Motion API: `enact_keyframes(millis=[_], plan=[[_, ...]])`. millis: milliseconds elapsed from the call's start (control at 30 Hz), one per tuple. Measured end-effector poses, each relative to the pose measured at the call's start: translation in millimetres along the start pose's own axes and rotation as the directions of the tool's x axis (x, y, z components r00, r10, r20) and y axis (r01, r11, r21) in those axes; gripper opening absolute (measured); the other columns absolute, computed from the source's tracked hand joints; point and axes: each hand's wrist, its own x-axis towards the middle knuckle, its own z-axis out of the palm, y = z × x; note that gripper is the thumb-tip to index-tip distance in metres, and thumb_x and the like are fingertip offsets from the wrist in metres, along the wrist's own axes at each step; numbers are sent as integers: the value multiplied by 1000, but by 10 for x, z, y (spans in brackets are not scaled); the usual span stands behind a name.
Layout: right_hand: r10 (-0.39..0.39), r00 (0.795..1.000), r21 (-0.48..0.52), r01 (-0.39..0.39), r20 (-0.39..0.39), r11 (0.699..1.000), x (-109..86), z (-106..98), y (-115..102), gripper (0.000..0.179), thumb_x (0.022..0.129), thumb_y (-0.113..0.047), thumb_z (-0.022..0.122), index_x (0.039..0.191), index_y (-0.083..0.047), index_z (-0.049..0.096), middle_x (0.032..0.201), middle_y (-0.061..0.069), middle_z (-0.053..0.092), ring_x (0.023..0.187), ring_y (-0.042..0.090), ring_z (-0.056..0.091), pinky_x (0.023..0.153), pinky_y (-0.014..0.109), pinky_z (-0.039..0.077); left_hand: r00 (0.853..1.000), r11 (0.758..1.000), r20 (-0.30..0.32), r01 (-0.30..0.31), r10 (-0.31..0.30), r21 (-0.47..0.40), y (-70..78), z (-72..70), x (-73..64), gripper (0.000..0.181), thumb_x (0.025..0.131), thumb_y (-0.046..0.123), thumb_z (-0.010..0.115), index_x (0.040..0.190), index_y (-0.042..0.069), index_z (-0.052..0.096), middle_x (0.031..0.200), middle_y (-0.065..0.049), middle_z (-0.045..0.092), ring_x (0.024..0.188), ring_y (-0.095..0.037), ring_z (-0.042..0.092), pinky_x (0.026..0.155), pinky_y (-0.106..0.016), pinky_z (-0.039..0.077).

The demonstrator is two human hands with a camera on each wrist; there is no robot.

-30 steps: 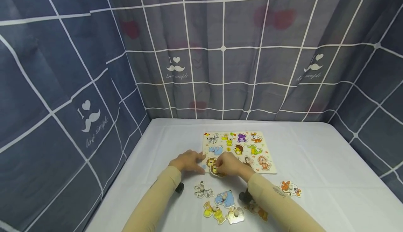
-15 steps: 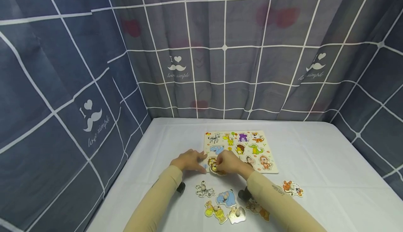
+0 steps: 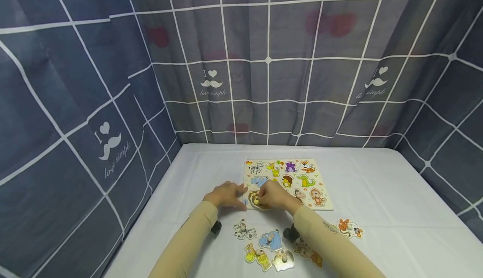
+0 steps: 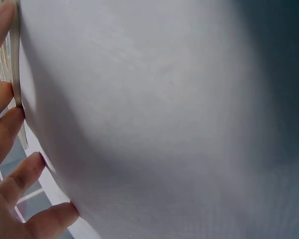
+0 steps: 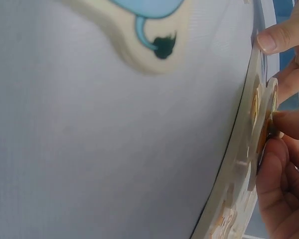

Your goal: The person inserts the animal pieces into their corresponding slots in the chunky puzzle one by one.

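My right hand (image 3: 277,195) pinches a lion puzzle piece (image 3: 254,199) by its knob, over the front left corner of the animal puzzle board (image 3: 327,203). In the right wrist view the lion piece (image 5: 263,134) is held right at the board's face, slightly tilted and proud of it. The printed lion beneath is mostly covered. My left hand (image 3: 227,195) rests at the board's left edge with fingers spread. In the left wrist view its fingertips (image 4: 32,167) touch the board's side and the white cloth.
Loose knobbed pieces lie in front of the board: a zebra (image 3: 244,229), an elephant (image 3: 270,241), a giraffe (image 3: 258,257), a pale shiny piece (image 3: 283,261) and a brown animal (image 3: 309,253) partly under my right forearm. An orange-and-white piece (image 3: 349,228) lies right. A checked curtain (image 3: 241,114) encloses the table.
The lion piece has shifted slightly up and left, so it now covers the printed lion that showed beside it earlier. My left hand has stayed at the board's edge.
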Motion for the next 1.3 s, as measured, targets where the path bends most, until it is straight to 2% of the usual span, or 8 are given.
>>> enact_keyframes(millis=[333, 600, 833, 1067, 1300], plan=[[14, 1000, 0, -14, -2, 1000, 31, 17, 16, 10, 81, -4, 74, 72, -8, 71, 67, -2, 66, 58, 10, 57, 53, 21, 50, 1000, 1000, -5, -9, 9, -11, 2, 16, -8, 76, 72, 55, 83, 140, 31, 58, 153, 6, 50, 138, -26, 47, 111, -52, 44], [43, 999, 11, -42, -14, 999, 52, 38, -11, 9, 82, -4, 75, 74, -7, 71, 72, -1, 67, 60, 10, 58, 53, 22, 51, 1000, 1000, -9, 4, -4, -12, -4, 31, -9, 76, 71, 55, 84, 139, 33, 59, 152, 10, 51, 135, -24, 49, 109, -54, 45], [44, 999, 19, -44, -6, 999, 87, 46, -15, 7, 83, -4, 74, 76, -7, 72, 74, 0, 67, 58, 10, 57, 49, 19, 48, 1000, 1000, -6, 2, -2, -5, -8, 42, 14, 76, 71, 56, 84, 139, 34, 59, 153, 13, 49, 134, -22, 49, 109, -53, 45], [71, 997, 34, -71, -3, 997, 117, 69, 7, 7, 82, -5, 75, 76, -7, 72, 76, 1, 67, 63, 12, 59, 54, 23, 51, 1000, 1000, -3, 6, -6, 1, -11, 70, 26, 77, 70, 58, 83, 139, 34, 58, 153, 11, 50, 138, -23, 47, 112, -53, 42], [53, 998, 3, -53, -20, 999, 168, 77, 38, 7, 83, -6, 75, 76, -7, 73, 82, 1, 65, 64, 12, 59, 54, 23, 51, 1000, 1000, -11, 5, -5, 7, 5, 38, 4, 77, 70, 57, 83, 139, 33, 59, 153, 11, 50, 138, -24, 47, 111, -53, 43]])
